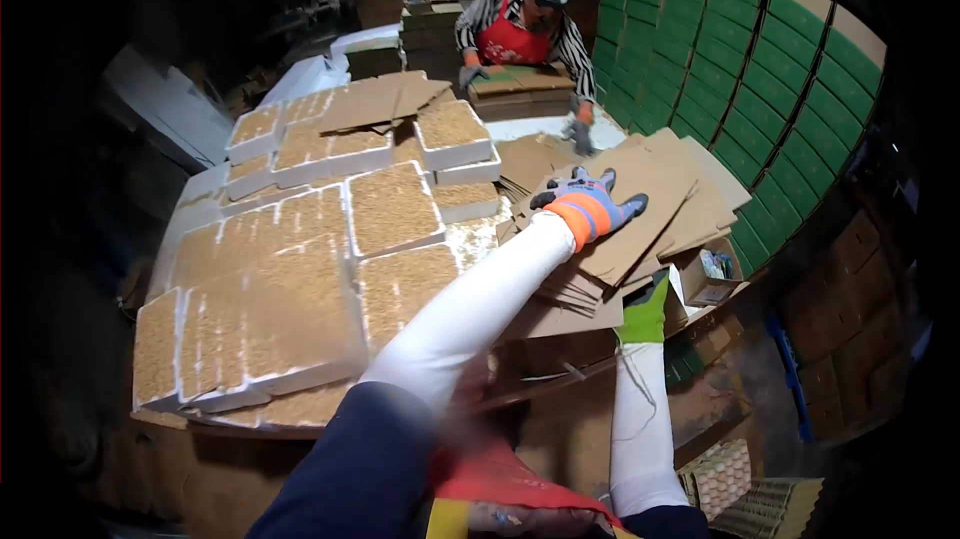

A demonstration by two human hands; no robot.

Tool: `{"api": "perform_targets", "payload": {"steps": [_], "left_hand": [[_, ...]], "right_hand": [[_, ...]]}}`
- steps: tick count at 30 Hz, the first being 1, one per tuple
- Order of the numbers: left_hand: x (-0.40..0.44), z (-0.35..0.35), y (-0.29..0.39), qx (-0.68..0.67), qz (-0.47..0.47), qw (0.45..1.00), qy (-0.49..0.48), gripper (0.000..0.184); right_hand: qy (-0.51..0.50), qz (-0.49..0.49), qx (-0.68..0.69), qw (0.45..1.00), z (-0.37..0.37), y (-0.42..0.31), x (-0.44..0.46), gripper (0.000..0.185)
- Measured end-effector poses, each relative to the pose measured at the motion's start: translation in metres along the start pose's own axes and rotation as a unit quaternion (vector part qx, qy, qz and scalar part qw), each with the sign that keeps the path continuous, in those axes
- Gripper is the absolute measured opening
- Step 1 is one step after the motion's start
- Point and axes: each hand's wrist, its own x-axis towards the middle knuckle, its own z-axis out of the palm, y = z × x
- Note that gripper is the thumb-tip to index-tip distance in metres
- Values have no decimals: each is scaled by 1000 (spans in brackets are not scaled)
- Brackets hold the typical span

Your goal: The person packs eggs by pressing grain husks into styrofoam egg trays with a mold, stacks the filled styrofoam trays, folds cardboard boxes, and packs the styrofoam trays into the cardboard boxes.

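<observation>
My left hand (590, 204), in a grey-blue and orange glove, lies with fingers spread on top of a stack of flat brown cardboard sheets (640, 174). At the stack's near right edge is my right hand (645, 307), in a green and dark glove; its fingers are hidden by the cardboard and shadow. Left of my arms, white trays (395, 209) filled with small tan pieces cover much of the table. More cardboard (385, 102) rests on the trays at the back.
Across the table a co-worker (525, 29) in a red apron and gloves leans over brown cartons (520, 94). Green boxes (760, 69) are stacked high at the right. A small open box (710, 274) stands at the table's right edge. Egg-carton-like trays (718, 479) lie low at the right.
</observation>
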Motion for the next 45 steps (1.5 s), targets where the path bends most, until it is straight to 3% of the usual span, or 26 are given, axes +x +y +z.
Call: {"api": "perform_targets", "payload": {"steps": [4, 6, 9, 12, 15, 18, 19, 20, 22, 23, 24, 25, 28, 30, 31, 32, 34, 35, 36, 37, 38, 39, 40, 42, 44, 45], "left_hand": [[76, 22, -10, -20, -13, 1000, 6, 90], [114, 32, -24, 4, -132, 991, 34, 91], [195, 67, -66, 2, -192, 980, 58, 87], [221, 105, -79, 76, -259, 961, 54, 86], [215, 148, -78, 84, -219, 971, 42, 98], [197, 170, -94, 180, -141, 973, 34, 105], [190, 172, -108, 211, -111, 971, 34, 106], [184, 171, -126, 254, -90, 963, 20, 105], [167, 163, -156, 285, -101, 953, 22, 102], [158, 154, -165, 316, -108, 942, -8, 100], [146, 163, -189, 309, -79, 947, 38, 99], [137, 170, -223, 394, -83, 915, 11, 97], [110, 136, -199, 260, -185, 946, -62, 87], [85, 157, -212, 89, -62, 976, 188, 70], [78, 148, -168, 77, -59, 964, 248, 55], [62, 152, -147, 107, -80, 951, 280, 52], [13, 189, -136, 22, -154, 935, 319, 53], [-16, 217, -126, 6, -238, 915, 325, 57], [-43, 244, -115, -11, -316, 889, 331, 62], [-63, 266, -96, -9, -383, 864, 326, 69], [-78, 287, -80, -7, -448, 835, 321, 76], [-91, 312, -83, 42, -433, 845, 310, 82], [-99, 329, -84, 90, -420, 854, 295, 88], [-83, 281, -44, 8, -473, 843, 255, 96], [-87, 255, -33, -410, -388, 792, 231, 103], [-99, 252, -32, -327, -365, 843, 222, 109]], "right_hand": [[48, -13, -131, 990, -56, 5, 66, 50], [53, 12, -193, 980, -83, 23, 127, 49], [60, 47, -357, 931, -133, 56, 208, 48], [10, 70, -627, 775, -183, 90, 249, 47], [-73, 113, -794, 592, -210, 108, 259, 46], [-128, 153, -839, 507, -223, 93, 262, 45], [-140, 156, -840, 501, -226, 82, 262, 45], [-140, 91, -813, 558, -253, 79, 257, 46], [-161, 105, -774, 603, -195, 20, 244, 44], [-115, 143, -692, 698, -181, -5, 234, 41], [-68, 180, -596, 780, -176, -32, 221, 38], [-75, 126, -576, 805, -175, -58, 209, 36], [10, 34, -509, 860, -192, -121, 172, 33], [39, 54, -609, 791, -204, -155, 148, 32], [20, 79, -640, 764, -211, -168, 142, 32], [-109, -7, -765, 634, -226, -174, 138, 31], [-19, 83, -616, 783, -214, -182, 110, 38], [-71, 126, -672, 726, -236, -186, 99, 62], [-79, 125, -670, 728, -245, -188, 87, 62], [-135, 100, -749, 641, -250, -189, 72, 67], [-135, 134, -766, 614, -259, -180, 61, 74], [-137, 168, -782, 585, -267, -172, 50, 80], [-84, 267, -738, 615, -271, -158, 41, 88], [-93, 279, -750, 592, -248, -160, 41, 96], [-101, 289, -738, 602, -247, -164, 45, 97], [-129, 234, -764, 588, -242, -165, 43, 94]]}}
